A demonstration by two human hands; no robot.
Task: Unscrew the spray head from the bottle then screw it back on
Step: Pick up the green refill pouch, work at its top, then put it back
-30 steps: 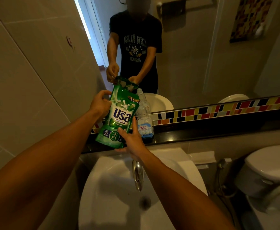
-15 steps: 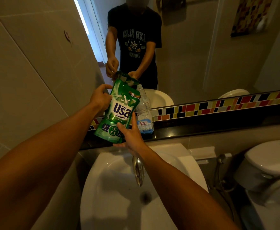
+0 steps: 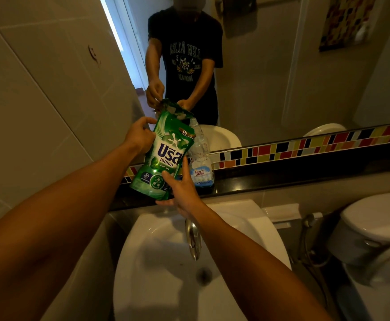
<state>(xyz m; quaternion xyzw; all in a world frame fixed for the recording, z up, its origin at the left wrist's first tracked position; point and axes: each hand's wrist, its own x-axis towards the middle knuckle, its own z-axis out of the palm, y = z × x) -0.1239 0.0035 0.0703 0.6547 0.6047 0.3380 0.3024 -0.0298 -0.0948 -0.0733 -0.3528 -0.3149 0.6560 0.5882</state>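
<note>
A clear plastic bottle (image 3: 201,163) with a blue-and-white label stands upright on the black ledge (image 3: 282,179) below the mirror; no spray head shows on its neck. In front of it, tilted, is a green refill pouch (image 3: 164,158) with its torn top leaning toward the bottle's mouth. My left hand (image 3: 140,137) grips the pouch's upper left edge. My right hand (image 3: 182,188) holds the pouch from below at its bottom right corner. The pouch hides the bottle's left side.
A white basin (image 3: 161,269) with a chrome tap (image 3: 193,237) lies under my arms. A toilet (image 3: 374,230) and a hose sprayer (image 3: 307,223) stand at the right. A mirror (image 3: 282,66) with a coloured tile strip backs the ledge; a tiled wall (image 3: 39,100) runs along the left.
Both hands and the pouch stay in nearly the same pose beside the bottle. The view has shifted slightly; the pouch looks raised a little.
</note>
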